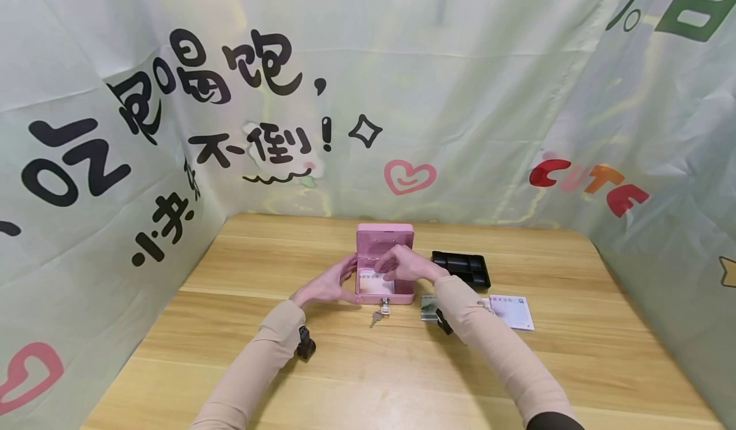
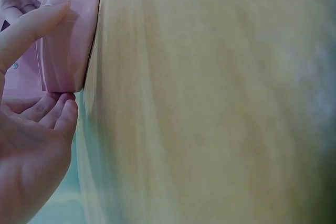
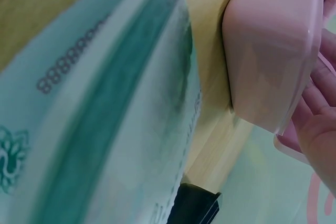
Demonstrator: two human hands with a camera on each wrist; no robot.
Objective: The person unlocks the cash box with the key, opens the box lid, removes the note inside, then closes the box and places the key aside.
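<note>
A pink cash box (image 1: 386,298) stands on the table with its lid up. White printed slips (image 1: 375,283) lie inside it. My left hand (image 1: 329,283) grips the box's left end, its thumb (image 2: 50,19) along the front wall and the other fingertips at the side. Over the right wall my right hand (image 1: 407,265) reaches into the box, fingers loosely bent down above the slips; its fingertips are partly hidden. A small padlock (image 1: 386,307) is at the box front, with keys (image 1: 376,318) lying beside it.
Right of the box is a black compartment tray (image 1: 477,270). Nearer lie green banknote-like slips (image 1: 428,308), large in the right wrist view, and a pale lilac printed stack (image 1: 512,312), partly under my right forearm. Printed curtains hang behind the wooden table (image 1: 345,379).
</note>
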